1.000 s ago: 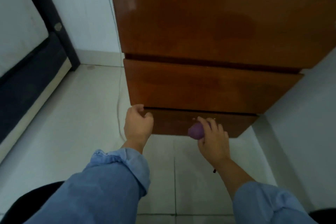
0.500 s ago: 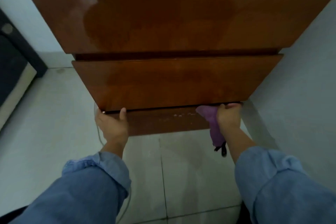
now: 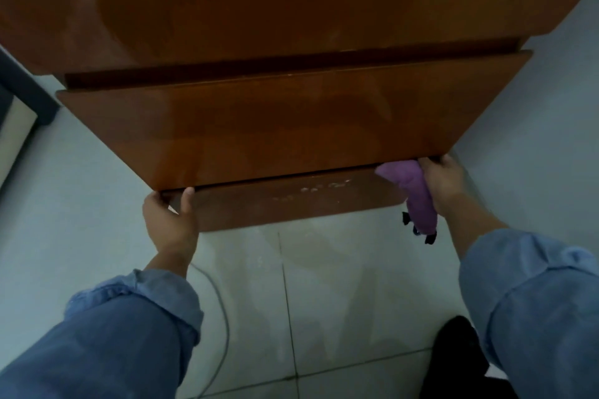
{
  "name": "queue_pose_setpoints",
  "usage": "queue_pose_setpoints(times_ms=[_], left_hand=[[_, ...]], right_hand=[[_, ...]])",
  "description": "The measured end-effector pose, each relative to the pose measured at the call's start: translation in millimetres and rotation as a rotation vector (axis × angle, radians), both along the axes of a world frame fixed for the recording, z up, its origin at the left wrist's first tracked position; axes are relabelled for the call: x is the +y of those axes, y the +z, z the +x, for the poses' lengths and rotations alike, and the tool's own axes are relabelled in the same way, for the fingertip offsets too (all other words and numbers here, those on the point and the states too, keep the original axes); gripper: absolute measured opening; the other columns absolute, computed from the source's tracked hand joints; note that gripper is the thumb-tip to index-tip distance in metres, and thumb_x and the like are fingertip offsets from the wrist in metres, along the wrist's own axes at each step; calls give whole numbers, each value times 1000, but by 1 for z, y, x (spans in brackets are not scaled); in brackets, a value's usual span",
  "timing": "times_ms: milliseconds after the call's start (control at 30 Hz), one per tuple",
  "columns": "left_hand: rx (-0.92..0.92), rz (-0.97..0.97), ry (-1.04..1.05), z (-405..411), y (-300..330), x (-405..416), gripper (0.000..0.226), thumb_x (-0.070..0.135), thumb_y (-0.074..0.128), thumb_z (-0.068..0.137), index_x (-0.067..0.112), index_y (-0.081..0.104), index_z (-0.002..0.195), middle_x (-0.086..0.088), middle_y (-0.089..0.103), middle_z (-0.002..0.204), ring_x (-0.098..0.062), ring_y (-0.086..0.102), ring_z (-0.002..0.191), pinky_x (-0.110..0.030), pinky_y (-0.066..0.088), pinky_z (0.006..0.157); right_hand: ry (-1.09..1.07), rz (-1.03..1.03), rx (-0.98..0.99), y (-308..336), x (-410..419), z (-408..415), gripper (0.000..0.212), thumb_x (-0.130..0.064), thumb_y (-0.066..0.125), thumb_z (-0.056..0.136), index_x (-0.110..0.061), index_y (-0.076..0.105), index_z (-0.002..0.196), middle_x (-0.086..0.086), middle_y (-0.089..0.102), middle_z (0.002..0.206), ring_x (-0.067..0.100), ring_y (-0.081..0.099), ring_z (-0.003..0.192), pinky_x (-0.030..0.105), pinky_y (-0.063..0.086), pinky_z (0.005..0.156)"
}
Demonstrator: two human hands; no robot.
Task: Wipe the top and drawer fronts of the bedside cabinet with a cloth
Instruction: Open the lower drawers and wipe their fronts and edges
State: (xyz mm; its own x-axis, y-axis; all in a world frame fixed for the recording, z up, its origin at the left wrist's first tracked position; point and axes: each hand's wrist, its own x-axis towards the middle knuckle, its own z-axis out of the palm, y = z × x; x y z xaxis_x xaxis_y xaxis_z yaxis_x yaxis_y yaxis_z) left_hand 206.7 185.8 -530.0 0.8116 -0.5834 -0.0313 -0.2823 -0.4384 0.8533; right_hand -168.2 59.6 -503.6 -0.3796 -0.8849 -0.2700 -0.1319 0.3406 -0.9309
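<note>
The brown wooden bedside cabinet [image 3: 291, 10] fills the upper view, seen from above. Its middle drawer front [image 3: 275, 129] sits above the bottom drawer front [image 3: 291, 204], which carries pale specks. My left hand [image 3: 170, 220] grips the left end of the bottom drawer front, thumb on its face and fingers curled over its top edge. My right hand [image 3: 450, 185] hooks the right end of the same gap and holds a purple cloth [image 3: 413, 194], which hangs down with dark tags at its lower end.
Pale floor tiles [image 3: 324, 301] lie below the cabinet, with a thin cable [image 3: 220, 317] curving across them. A white wall [image 3: 534, 123] stands close on the right. A dark bed frame [image 3: 22, 87] shows at the left edge. A dark shape [image 3: 460, 363] lies at bottom right.
My left hand shifted to the bottom drawer's left end and my right hand to its right end, the cloth now hanging down. The view has moved closer to the cabinet.
</note>
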Motion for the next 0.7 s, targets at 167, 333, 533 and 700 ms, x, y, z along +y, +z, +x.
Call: queue_pose_setpoints(times_ms=[167, 333, 533, 700], left_hand=[[51, 31, 129, 1, 2, -8, 49, 40, 61, 77, 0, 55, 103, -19, 61, 97, -37, 60, 88, -43, 48, 77], [74, 25, 192, -1, 4, -10, 39, 35, 61, 77, 11, 51, 106, -9, 59, 99, -25, 55, 86, -39, 47, 84], [18, 33, 163, 5, 1, -9, 33, 36, 62, 78, 16, 46, 100, -8, 57, 96, -23, 54, 83, -37, 46, 78], [2, 57, 138, 6, 2, -9, 32, 37, 60, 79, 17, 44, 97, -6, 55, 92, -24, 54, 82, -38, 45, 76]], right_hand=[[-54, 4, 35, -4, -6, -3, 28, -5, 58, 90, -2, 62, 117, 16, 66, 117, 30, 63, 106, 38, 51, 95], [-87, 14, 58, -14, -7, -10, 26, -10, 63, 87, -2, 61, 112, 18, 67, 113, 32, 65, 104, 45, 52, 94], [-133, -48, 33, -19, -1, -9, 39, -10, 63, 89, 1, 51, 124, 16, 62, 121, 21, 60, 99, 28, 51, 88], [-130, -76, 106, -20, -3, -14, 31, -14, 64, 88, -1, 56, 116, 12, 64, 110, 19, 59, 95, 10, 44, 66]])
